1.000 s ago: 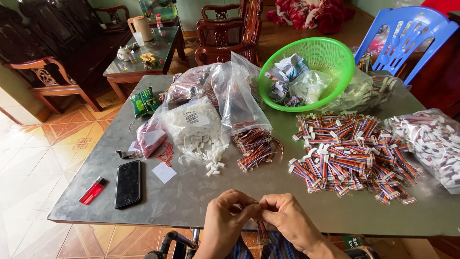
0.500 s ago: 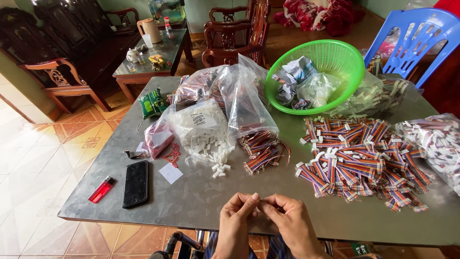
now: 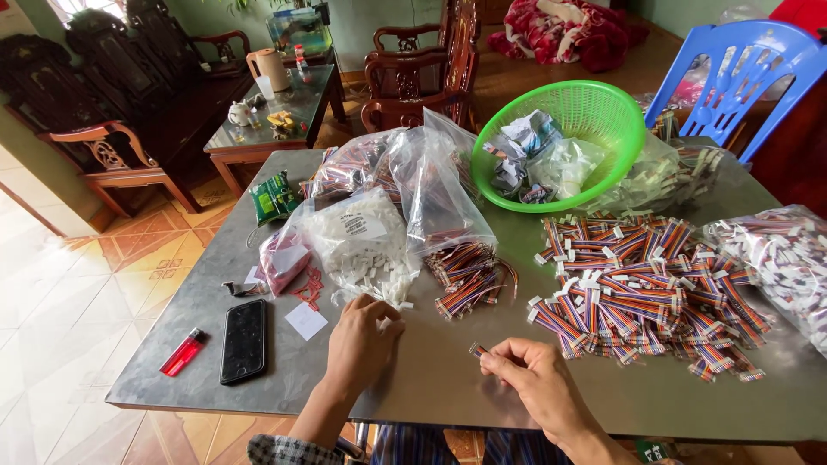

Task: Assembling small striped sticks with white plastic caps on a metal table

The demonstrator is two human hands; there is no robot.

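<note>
My left hand reaches forward over the grey table, its fingertips on the small white connector pieces spilling from a clear bag; whether it holds one I cannot tell. My right hand stays near the front edge, pinching a short multicoloured ribbon cable by its end. A loose bunch of such cables lies just beyond both hands. A big pile of finished-looking cables with white plugs spreads to the right.
A green plastic basket with crumpled bags stands at the back. More clear bags lie at the right and centre. A black phone, red lighter and white slip sit at the left. A blue chair stands behind.
My hands were together near the front edge; now the left hand has gone forward to the white pieces by the bag, and the right keeps the cable.
</note>
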